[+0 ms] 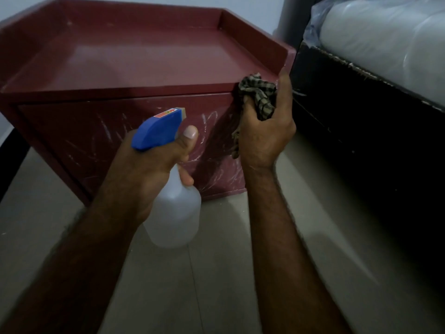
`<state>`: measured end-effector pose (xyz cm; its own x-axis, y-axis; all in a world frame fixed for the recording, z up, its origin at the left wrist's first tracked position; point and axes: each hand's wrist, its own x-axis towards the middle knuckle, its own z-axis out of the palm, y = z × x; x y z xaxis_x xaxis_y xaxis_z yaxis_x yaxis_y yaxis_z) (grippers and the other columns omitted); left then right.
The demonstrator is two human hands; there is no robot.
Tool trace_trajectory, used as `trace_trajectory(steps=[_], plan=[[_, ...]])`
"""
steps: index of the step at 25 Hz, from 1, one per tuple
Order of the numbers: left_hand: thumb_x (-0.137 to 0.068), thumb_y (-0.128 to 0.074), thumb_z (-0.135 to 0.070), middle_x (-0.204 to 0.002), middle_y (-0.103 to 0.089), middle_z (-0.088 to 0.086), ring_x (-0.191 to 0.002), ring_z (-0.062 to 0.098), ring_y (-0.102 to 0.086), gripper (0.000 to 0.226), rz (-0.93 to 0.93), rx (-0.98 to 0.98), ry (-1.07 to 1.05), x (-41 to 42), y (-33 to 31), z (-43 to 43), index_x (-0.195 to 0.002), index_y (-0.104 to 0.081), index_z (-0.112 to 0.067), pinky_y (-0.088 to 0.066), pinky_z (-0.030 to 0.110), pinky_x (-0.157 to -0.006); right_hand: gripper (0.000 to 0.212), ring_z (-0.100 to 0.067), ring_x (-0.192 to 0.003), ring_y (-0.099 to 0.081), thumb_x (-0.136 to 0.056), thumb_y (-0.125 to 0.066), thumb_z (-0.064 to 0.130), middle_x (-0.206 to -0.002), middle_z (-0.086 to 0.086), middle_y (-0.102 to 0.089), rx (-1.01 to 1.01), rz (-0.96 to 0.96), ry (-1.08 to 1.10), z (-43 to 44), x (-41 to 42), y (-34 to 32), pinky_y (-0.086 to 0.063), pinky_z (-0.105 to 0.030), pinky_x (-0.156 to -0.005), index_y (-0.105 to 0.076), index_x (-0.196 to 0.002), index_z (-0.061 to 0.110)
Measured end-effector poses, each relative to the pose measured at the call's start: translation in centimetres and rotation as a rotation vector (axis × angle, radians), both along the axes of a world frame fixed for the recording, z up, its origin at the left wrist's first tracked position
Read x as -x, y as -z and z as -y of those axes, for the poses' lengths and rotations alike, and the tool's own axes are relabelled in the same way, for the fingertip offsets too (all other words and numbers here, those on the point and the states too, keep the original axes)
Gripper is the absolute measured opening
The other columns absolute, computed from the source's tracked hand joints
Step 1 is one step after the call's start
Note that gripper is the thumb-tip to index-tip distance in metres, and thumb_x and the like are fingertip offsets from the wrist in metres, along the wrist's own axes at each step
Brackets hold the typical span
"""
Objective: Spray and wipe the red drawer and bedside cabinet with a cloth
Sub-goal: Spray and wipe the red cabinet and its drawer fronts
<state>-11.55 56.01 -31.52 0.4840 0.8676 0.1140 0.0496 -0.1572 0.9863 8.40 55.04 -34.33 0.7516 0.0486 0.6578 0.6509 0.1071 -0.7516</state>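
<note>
Nearest me, just toward 9 o'clock of centre, my left hand (154,165) wraps its fingers round the neck of the spray bottle (175,218), blue nozzle aimed at the red drawer (96,136) front (streaked white). At 1 o'clock my right hand (262,136) bunches the checked cloth (260,92) in curled fingers, thumb straight up, against the upper right front corner of the bedside cabinet (134,61); the bed (361,104) lies at 3 o'clock.

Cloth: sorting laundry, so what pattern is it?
The cloth is checked, dark on tan; head view.

Tiled floor (216,273), pale wall (252,10), wrapped mattress (385,49)
</note>
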Motion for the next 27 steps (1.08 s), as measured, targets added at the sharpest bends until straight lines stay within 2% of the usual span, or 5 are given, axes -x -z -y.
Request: trace_trajectory(steps=[6, 15, 19, 24, 27], plan=[[-0.082, -0.074, -0.057, -0.082, -0.073, 0.001, -0.061, 0.023, -0.071, 0.045, 0.016, 0.003, 0.003, -0.4, 0.1, 0.2, -0.122, -0.067, -0.038, -0.058, 0.046, -0.082, 0.07, -0.005, -0.117, -0.065, -0.083, -0.082, 0.01, -0.135, -0.001, -0.07, -0.099, -0.2, 0.071, 1.3, -2.0, -0.7, -0.042, -0.005, -0.098, -0.058, -0.148, 0.013], [-0.082, -0.074, -0.054, -0.078, -0.072, -0.004, -0.059, 0.022, -0.07, 0.038, 0.017, 0.006, 0.013, -0.6, 0.1, 0.4, -0.116, -0.067, -0.037, -0.06, 0.047, -0.082, 0.069, 0.025, -0.102, -0.054, -0.082, -0.082, 0.007, -0.125, 0.009, -0.066, -0.116, -0.132, 0.066, 1.3, -3.7, -1.7, -0.037, 0.003, -0.091, -0.057, -0.147, 0.008], [-0.081, -0.074, -0.058, -0.081, -0.071, 0.0, -0.061, 0.024, -0.071, 0.053, 0.017, 0.001, 0.037, -0.5, 0.0, 0.2, -0.123, -0.067, -0.026, -0.058, 0.052, -0.087, 0.07, 0.014, -0.106, -0.056, -0.081, -0.081, 0.007, -0.127, 0.009, -0.068, -0.115, -0.164, 0.072, 1.9, -4.0, -1.2, -0.037, 0.002, -0.092, -0.058, -0.147, 0.011], [-0.078, -0.075, -0.062, -0.083, -0.074, -0.003, -0.059, 0.022, -0.071, 0.044, 0.014, 0.0, 0.02, -0.3, 0.7, 0.3, -0.113, -0.069, -0.037, -0.059, 0.053, -0.082, 0.071, 0.039, -0.099, -0.043, -0.078, -0.084, 0.007, -0.133, -0.002, -0.069, -0.169, -0.02, 0.109, 0.7, -5.1, -4.2, -0.035, 0.006, -0.089, -0.059, -0.145, 0.005], [-0.077, -0.076, -0.063, -0.085, -0.075, 0.0, -0.059, 0.023, -0.071, 0.041, 0.014, 0.003, 0.003, -0.2, 0.9, 0.1, -0.11, -0.07, -0.04, -0.059, 0.055, -0.083, 0.069, 0.025, -0.104, -0.052, -0.08, -0.084, 0.008, -0.133, -0.004, -0.07, -0.143, -0.057, 0.096, 1.2, -4.7, -3.1, -0.038, 0.003, -0.09, -0.06, -0.145, 0.007]])
